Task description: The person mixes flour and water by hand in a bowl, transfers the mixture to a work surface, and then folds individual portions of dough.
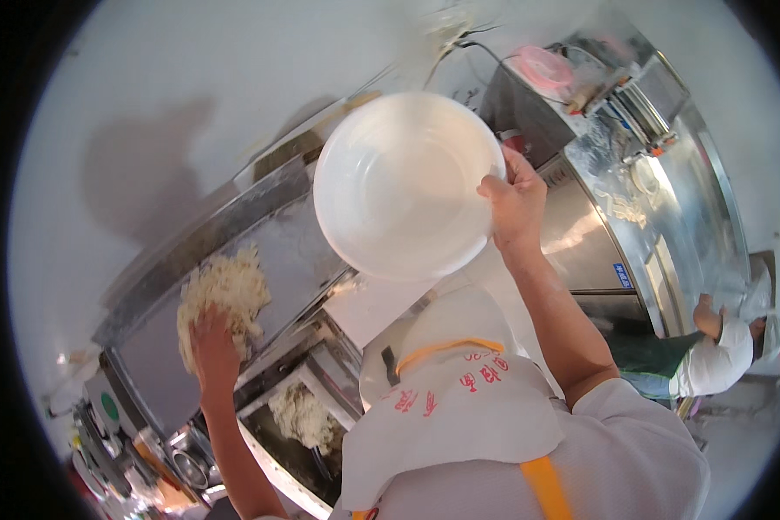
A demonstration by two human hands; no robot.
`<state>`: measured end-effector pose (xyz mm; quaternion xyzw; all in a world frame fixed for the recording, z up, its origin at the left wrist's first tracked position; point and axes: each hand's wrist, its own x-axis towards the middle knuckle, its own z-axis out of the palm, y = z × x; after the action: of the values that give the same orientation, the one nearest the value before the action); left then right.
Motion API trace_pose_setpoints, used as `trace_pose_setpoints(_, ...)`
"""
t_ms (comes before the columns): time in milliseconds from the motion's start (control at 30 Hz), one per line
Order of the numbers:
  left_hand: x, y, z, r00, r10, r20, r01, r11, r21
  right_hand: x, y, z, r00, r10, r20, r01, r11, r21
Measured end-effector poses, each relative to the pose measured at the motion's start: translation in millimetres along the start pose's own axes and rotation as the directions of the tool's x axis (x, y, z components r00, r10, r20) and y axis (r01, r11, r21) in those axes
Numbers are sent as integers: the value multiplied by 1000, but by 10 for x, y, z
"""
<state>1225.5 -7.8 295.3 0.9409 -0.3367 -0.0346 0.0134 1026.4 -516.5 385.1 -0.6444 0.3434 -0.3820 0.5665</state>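
The person's right grip holds a big, round white basin by the right side of its rim, with the thumb on the inner side and the fingers tucked behind. The basin is smooth and wide, and its open side faces up toward the head. A soft shine shows in the middle.

To the left of the basin is a heap of dough on a grey desk. The dough is pale cream, rough and lumpy, with ragged edges. The left grip rests on its near side. The fingertips are hard to make out, so I cannot tell if they are pinching any dough.

The basin hides what is right behind it. A second dough lump sits nearer, inside a metal bin, and the near part of that bin is partly covered by the person's white apron. At the far right, a pink thing is blurry. A co-worker on the right is partly cut off by the dark rim.

A raised metal edge runs along the desk's far side, close to the wall. Flat desk top shows to the left of the dough, and also between the dough and the basin.
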Motion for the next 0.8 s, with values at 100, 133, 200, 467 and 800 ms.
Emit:
trace_pose_setpoints(100,69,344,-216,974,-76,-211,45,988,-145,96,107,-386,995,41,-94,-34,997,66)
trace_pose_setpoints(133,34,412,-239,963,-136,-233,94,979,-182,146,147,-515,990,80,-116,-69,993,97)
trace_pose_setpoints(200,13,569,-251,933,-251,-259,182,948,-263,299,290,-865,973,163,-161,-137,978,159)
trace_pose_setpoints(467,69,1248,-270,732,-560,-388,390,811,-435,1765,1158,-2245,841,344,-417,-152,891,429)
trace_pose_setpoints(800,743,1487,-595,589,-728,-352,738,662,-134,5857,2892,-3030,749,418,-515,-11,784,621)
